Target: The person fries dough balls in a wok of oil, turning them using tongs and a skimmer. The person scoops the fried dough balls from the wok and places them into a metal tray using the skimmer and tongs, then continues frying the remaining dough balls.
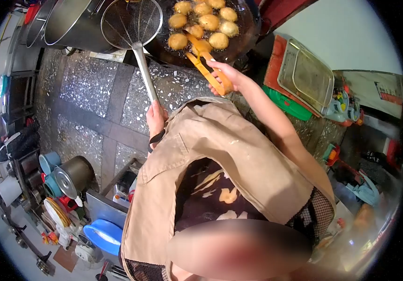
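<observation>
My left hand (156, 119) is closed around the end of the metal handle of a round wire-mesh skimmer (132, 23). The skimmer's mesh is raised left of a dark frying pan (253, 30), and no food shows in it. With its fingers wrapped around them, my right hand (227, 77) grips orange tongs (205, 75). Their arms reach over the pan's near edge, with the tips apart. Several golden-brown round fried pieces (209, 22) sit in bubbling oil there. One piece lies partly behind the tongs; whether they touch it, I cannot tell.
Large metal pots (75, 30) stand left of the skimmer. At the right, a metal tray (307, 77) rests by a green container (288, 104). A lidded pot (77, 175) and a blue basin (102, 236) are at lower left. The speckled floor (89, 89) lies below.
</observation>
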The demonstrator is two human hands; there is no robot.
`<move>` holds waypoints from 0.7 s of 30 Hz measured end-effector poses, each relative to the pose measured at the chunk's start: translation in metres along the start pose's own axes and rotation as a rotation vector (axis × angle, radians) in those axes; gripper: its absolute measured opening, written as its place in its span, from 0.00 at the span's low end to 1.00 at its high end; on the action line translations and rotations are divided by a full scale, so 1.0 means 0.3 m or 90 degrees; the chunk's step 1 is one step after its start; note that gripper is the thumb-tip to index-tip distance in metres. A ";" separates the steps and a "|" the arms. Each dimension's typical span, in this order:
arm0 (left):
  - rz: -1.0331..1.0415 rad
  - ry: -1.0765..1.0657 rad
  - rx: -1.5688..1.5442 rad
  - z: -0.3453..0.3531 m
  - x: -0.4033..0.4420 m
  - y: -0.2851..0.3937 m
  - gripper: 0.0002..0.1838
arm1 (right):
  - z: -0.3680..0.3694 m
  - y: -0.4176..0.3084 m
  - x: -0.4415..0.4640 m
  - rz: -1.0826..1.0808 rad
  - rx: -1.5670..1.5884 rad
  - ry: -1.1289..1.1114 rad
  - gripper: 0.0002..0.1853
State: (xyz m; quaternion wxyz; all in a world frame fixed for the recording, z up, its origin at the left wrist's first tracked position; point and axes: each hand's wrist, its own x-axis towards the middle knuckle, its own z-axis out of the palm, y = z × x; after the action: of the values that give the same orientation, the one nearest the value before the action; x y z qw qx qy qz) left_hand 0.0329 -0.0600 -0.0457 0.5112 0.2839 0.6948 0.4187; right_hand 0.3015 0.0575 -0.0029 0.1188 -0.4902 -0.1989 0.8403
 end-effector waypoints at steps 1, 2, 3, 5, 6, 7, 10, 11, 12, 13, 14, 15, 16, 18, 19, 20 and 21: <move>0.001 -0.001 0.003 -0.001 -0.004 0.003 0.22 | 0.010 -0.004 0.031 -0.002 0.003 -0.001 0.36; -0.008 0.000 0.011 0.000 -0.006 0.006 0.22 | 0.021 -0.007 0.063 -0.017 -0.017 0.033 0.36; -0.015 0.000 0.019 0.000 -0.007 0.011 0.22 | 0.036 -0.012 0.078 -0.033 -0.038 0.068 0.36; 0.007 -0.005 0.001 -0.008 -0.004 -0.012 0.22 | 0.070 -0.003 0.082 -0.072 -0.052 0.084 0.36; 0.023 -0.010 -0.016 -0.008 -0.006 -0.013 0.22 | 0.085 0.002 0.077 -0.104 -0.064 0.101 0.35; 0.020 -0.009 -0.007 -0.010 -0.008 -0.014 0.22 | 0.093 -0.001 0.063 -0.127 -0.063 0.085 0.37; 0.024 -0.006 0.011 -0.005 -0.022 0.004 0.22 | 0.096 -0.035 0.050 -0.120 -0.041 0.079 0.34; 0.024 -0.008 0.013 -0.007 -0.025 0.004 0.22 | 0.085 -0.043 0.044 -0.123 -0.016 0.083 0.33; 0.019 -0.003 0.024 -0.005 -0.021 0.008 0.23 | 0.066 -0.051 0.039 -0.132 0.015 0.061 0.33; 0.014 0.002 0.032 -0.001 -0.018 0.009 0.23 | 0.046 -0.056 0.026 -0.148 0.035 0.053 0.33; 0.014 0.001 0.031 0.001 -0.016 0.008 0.23 | 0.027 -0.059 0.010 -0.162 0.055 0.044 0.34; 0.011 -0.002 0.026 0.002 -0.014 0.005 0.24 | 0.002 -0.060 -0.002 -0.167 0.058 0.025 0.34; 0.006 -0.007 0.022 0.001 -0.013 0.000 0.24 | -0.014 -0.058 -0.010 -0.169 0.057 0.040 0.35; 0.000 -0.016 0.017 -0.004 -0.008 -0.009 0.24 | -0.018 -0.057 -0.022 -0.153 0.072 0.067 0.37; -0.003 -0.020 0.011 -0.001 -0.003 -0.011 0.24 | -0.019 -0.054 -0.023 -0.155 0.075 0.072 0.37; -0.001 -0.025 0.012 0.001 -0.001 -0.014 0.24 | -0.016 -0.051 -0.020 -0.145 0.096 0.056 0.37; -0.002 -0.026 0.015 0.009 -0.004 -0.008 0.24 | -0.017 -0.052 -0.012 -0.133 0.115 0.037 0.37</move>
State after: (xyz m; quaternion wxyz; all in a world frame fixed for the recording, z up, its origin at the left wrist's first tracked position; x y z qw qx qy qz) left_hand 0.0358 -0.0615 -0.0476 0.5227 0.2971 0.6894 0.4040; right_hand 0.3079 0.0710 0.0047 0.2552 -0.4783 -0.1691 0.8231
